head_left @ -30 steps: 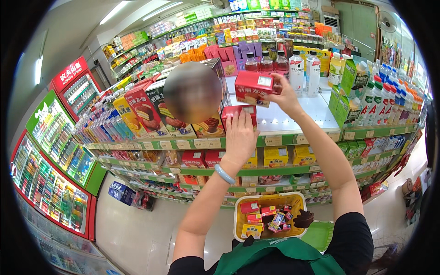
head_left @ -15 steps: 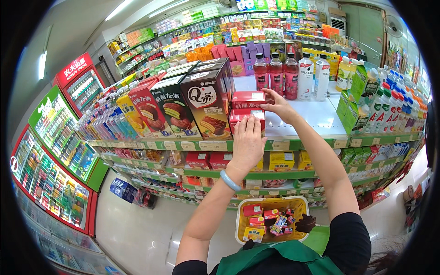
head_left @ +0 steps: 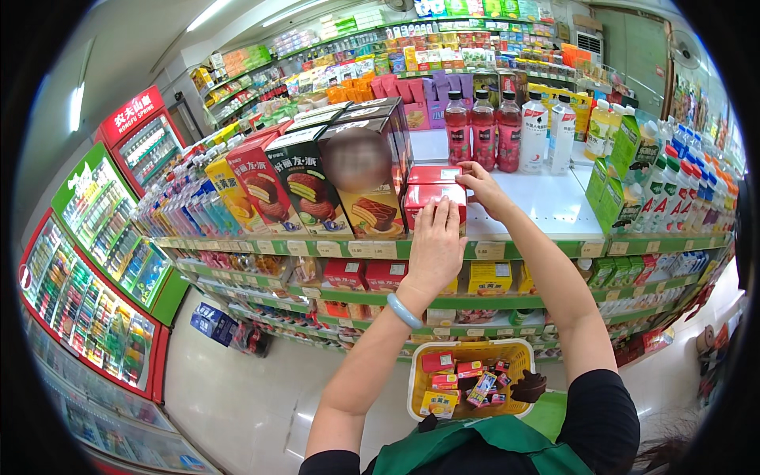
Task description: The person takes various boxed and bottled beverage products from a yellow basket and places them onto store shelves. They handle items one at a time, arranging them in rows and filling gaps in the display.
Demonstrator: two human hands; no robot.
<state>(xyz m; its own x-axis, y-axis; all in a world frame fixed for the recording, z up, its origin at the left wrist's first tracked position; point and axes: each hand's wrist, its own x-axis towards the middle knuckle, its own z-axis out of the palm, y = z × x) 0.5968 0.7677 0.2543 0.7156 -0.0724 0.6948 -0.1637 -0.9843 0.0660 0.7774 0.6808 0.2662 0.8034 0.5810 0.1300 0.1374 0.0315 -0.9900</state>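
Note:
Two small red boxes (head_left: pixel 435 195) stand one behind the other at the shelf's front edge, beside a tall brown snack-cake box (head_left: pixel 372 190). My left hand (head_left: pixel 437 252), with a pale blue bangle on its wrist, lies against the nearer box's front, fingers stretched out. At the right end of the rear red box (head_left: pixel 427 175), my right hand (head_left: pixel 484 190) has its bent fingers and thumb on the corner. Its fingertips are partly hidden behind the box.
Red-drink bottles (head_left: pixel 482 131) and white bottles (head_left: pixel 534 134) stand behind the white shelf top (head_left: pixel 538 210). Green cartons (head_left: pixel 606 182) are at its right. Below, a yellow basket (head_left: pixel 414 380) holds several small boxes. Drink fridges (head_left: pixel 87 340) line the left.
The rear red box sits lower and more evenly lined up with the front one. Both hands stay at the boxes, and the whole view has shifted slightly.

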